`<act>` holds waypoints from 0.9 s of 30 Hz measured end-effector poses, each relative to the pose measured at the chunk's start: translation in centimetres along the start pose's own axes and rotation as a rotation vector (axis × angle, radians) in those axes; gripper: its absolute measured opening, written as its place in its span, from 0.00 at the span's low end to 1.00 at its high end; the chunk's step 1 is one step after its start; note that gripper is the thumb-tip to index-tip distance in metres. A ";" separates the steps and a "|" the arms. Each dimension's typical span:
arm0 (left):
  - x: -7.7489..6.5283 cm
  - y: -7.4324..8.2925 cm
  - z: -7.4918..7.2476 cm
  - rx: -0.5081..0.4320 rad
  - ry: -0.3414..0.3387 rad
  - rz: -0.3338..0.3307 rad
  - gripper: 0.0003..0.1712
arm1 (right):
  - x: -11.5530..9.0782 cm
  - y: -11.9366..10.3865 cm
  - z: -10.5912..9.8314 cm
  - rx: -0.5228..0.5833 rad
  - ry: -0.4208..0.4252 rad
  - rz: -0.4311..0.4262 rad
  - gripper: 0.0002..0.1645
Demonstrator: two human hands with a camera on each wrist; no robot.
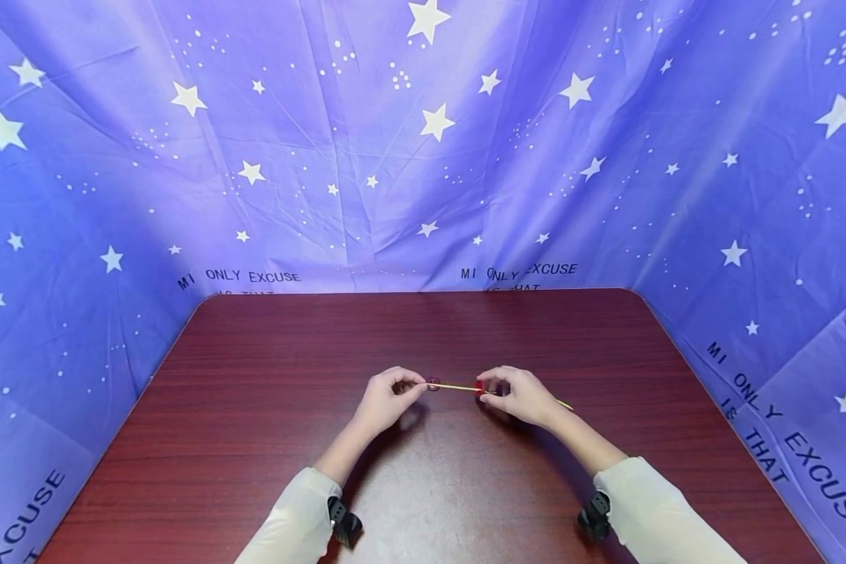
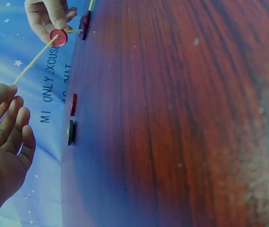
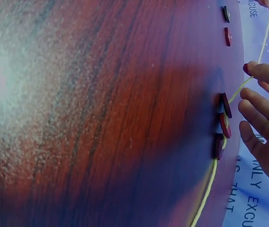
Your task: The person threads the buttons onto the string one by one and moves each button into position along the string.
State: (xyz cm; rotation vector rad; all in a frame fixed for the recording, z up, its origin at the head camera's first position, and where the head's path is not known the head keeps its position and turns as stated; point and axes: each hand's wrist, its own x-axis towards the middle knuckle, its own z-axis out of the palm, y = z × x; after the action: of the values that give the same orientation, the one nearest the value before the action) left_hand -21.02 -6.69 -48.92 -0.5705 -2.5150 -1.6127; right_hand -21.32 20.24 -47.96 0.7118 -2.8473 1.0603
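A taut yellow string (image 1: 454, 386) runs between the two hands. My left hand (image 1: 388, 401) pinches one end of it between thumb and index finger, the other fingers loosely bent. Between thumb and fingertips, my right hand (image 1: 525, 395) pinches a red button (image 2: 58, 38) with the string passing through it. Beneath the right hand, a few more buttons, one dark (image 3: 226, 105) and one red (image 3: 225, 125) among them, lie along the string on the table. The string's tail (image 3: 204, 201) trails past them across the wood.
Two loose buttons, one red (image 2: 73, 104) and one dark green (image 2: 70, 132), lie on the table near the left hand. The dark red wooden table (image 1: 289, 337) meets a blue star-printed curtain (image 1: 366, 141) at the back and sides.
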 end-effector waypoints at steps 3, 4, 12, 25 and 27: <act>0.0 0.0 0.0 -0.003 0.000 0.003 0.07 | -0.1 0.2 0.0 0.000 0.000 -0.001 0.17; -0.1 0.0 0.0 -0.003 0.001 0.002 0.06 | -0.1 0.3 0.0 0.001 0.001 -0.001 0.17; -0.1 -0.1 0.0 -0.007 0.008 -0.002 0.07 | -0.3 0.5 -0.1 0.004 0.012 -0.010 0.17; -0.1 -0.1 0.0 -0.013 0.014 -0.017 0.06 | -0.4 0.8 -0.2 -0.009 0.017 0.012 0.17; -0.1 -0.1 0.0 -0.020 0.017 -0.013 0.06 | -0.4 0.8 -0.2 -0.008 0.018 0.013 0.17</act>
State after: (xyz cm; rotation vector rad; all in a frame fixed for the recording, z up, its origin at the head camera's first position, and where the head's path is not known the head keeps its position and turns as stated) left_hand -20.97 -6.72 -49.03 -0.5412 -2.4980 -1.6424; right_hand -21.35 21.04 -48.39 0.6800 -2.8435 1.0514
